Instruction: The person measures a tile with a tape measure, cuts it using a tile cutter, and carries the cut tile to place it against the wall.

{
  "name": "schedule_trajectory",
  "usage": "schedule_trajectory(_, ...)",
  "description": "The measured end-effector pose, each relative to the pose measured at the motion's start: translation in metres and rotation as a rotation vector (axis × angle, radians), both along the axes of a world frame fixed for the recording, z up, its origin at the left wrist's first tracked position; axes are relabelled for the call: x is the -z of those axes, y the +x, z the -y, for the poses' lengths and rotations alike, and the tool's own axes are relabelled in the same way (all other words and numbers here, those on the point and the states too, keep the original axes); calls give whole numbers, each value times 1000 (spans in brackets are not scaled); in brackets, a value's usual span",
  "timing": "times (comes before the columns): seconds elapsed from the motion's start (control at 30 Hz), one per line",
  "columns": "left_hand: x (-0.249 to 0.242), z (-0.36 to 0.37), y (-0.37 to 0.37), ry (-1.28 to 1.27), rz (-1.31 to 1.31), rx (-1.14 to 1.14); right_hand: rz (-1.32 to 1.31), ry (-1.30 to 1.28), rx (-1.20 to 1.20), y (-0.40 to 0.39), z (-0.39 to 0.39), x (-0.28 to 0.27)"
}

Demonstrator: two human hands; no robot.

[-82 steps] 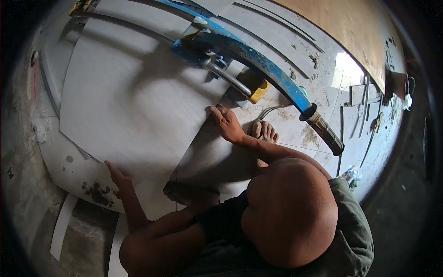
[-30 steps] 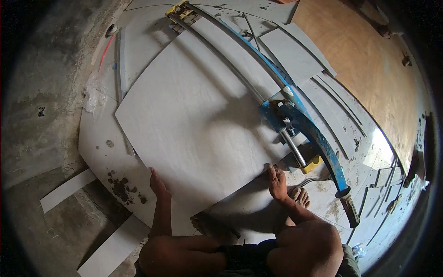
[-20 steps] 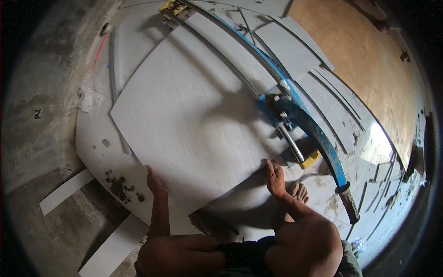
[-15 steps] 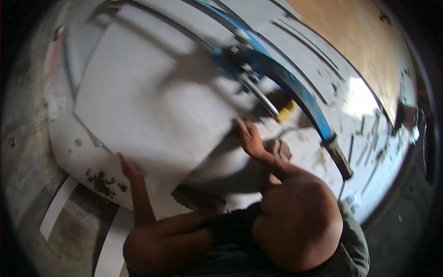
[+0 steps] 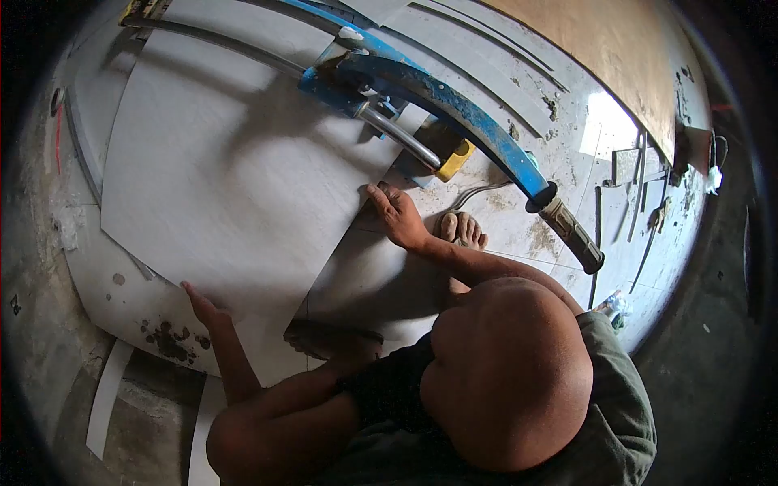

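A large pale grey tile [image 5: 219, 170] lies under the bar of a blue manual tile cutter [image 5: 462, 105]. My right hand [image 5: 401, 217] grips the tile's right edge, thumb on top, most fingers hidden by the hand and edge. At the lower left edge is my left hand [image 5: 206, 309], holding the tile there with its other fingers out of sight. The cutter's long handle curves down to a worn grip [image 5: 572, 235], and neither hand touches it. Beneath the handle, a metal rod reaches a yellow block [image 5: 455, 160].
My bare foot [image 5: 463, 230] stands right of the tile, the other [image 5: 332, 340] below it. Narrow offcut strips [image 5: 478, 77] lie beyond the cutter, near a wooden board [image 5: 608, 57]. More thin strips [image 5: 632, 194] and a crumpled plastic piece [image 5: 617, 308] are at right. Dark spots [image 5: 172, 342] mark the floor.
The view has shifted and sharpened, so the tile, cutter and hands appear further left and slightly higher or lower. Both hands stay at the same tile edges.
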State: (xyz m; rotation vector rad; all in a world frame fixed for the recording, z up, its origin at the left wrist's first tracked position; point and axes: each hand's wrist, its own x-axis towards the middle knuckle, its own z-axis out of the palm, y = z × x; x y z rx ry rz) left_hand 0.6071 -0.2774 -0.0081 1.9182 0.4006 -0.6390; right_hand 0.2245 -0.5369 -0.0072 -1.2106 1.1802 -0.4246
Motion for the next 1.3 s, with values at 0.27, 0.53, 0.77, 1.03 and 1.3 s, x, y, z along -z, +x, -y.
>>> schedule_trajectory(0.27,-8,11,-5,90,-23,-79,77,15,11,-2,0,0)
schedule_trajectory(0.53,-23,30,-19,110,-1,-75,57,3,-22,-4,3,-3)
schedule_trajectory(0.77,12,-11,12,151,31,20,112,-82,20,-1,6,-14)
schedule_trajectory(1.03,18,-20,21,97,22,5,46,-54,-61,-3,9,-7)
schedule_trajectory(1.3,8,-7,-4,-43,51,55,32,-321,-210,-21,1,16)
